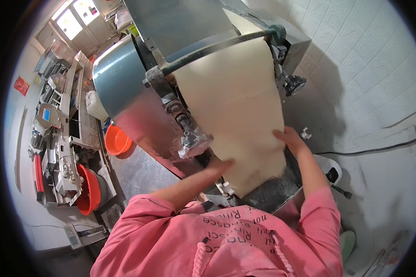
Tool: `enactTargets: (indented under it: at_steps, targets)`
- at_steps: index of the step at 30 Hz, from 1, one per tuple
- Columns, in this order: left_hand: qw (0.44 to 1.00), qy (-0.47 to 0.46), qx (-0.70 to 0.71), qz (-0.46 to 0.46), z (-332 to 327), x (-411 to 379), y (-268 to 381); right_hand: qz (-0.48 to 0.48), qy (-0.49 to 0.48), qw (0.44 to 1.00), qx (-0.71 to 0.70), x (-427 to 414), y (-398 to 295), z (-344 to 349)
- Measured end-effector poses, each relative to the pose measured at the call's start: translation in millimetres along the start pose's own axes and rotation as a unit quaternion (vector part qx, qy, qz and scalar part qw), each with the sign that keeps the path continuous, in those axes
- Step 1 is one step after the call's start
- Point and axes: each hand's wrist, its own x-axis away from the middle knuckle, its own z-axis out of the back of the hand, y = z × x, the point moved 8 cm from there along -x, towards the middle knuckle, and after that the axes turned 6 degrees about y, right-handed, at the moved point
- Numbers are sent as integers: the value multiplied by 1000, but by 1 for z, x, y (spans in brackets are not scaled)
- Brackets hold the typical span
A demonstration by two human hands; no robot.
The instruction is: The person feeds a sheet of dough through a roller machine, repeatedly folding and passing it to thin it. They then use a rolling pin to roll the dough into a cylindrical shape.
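A broad, pale dough sheet [234, 104] hangs down the front of a metal dough sheeter [187, 27], passing below its dark crossbar [218, 52]. Its ragged lower end lies over a dark, floured belt [263, 195] close to my body. My right hand [293, 138] is at the sheet's right edge, a digit over the front and the other fingers partly hidden. Blurred by motion, my left hand [223, 167] lies against the lower left edge; its fingers' grip does not show clearly. A floury adjusting knob [192, 142] juts out above my left forearm.
A black knob [294, 85] sticks out at the sheeter's right. Along the left wall runs a cluttered bench with a scale [48, 116] and a red basin [89, 189]. An orange basin [118, 140] stands beside the machine. A black cable [371, 150] crosses the right wall.
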Motion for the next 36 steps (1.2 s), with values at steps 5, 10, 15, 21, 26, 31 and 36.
enactTargets:
  at_steps: [5,10,15,21,26,31,36]
  targets:
    - [989,15,133,-67,29,-34,-28,58,-6,996,-75,-29,5,-10]
    - [986,-66,151,-32,11,-18,-53,43,-81,996,-6,-20,16,-7]
    - [982,-168,59,67,-18,-5,-85,-98,-66,991,-55,-23,50,0]
    - [983,-175,-17,56,-22,-10,-84,-137,-86,986,-42,-6,66,-5]
    - [905,-181,-312,-225,-31,-13,-45,-104,-29,994,22,-1,68,5]
    - [836,-145,-418,-325,-28,-22,-46,-72,-38,997,15,-5,77,-1]
    - [879,-132,-381,-255,-33,-24,-34,24,99,990,94,-1,68,-4]
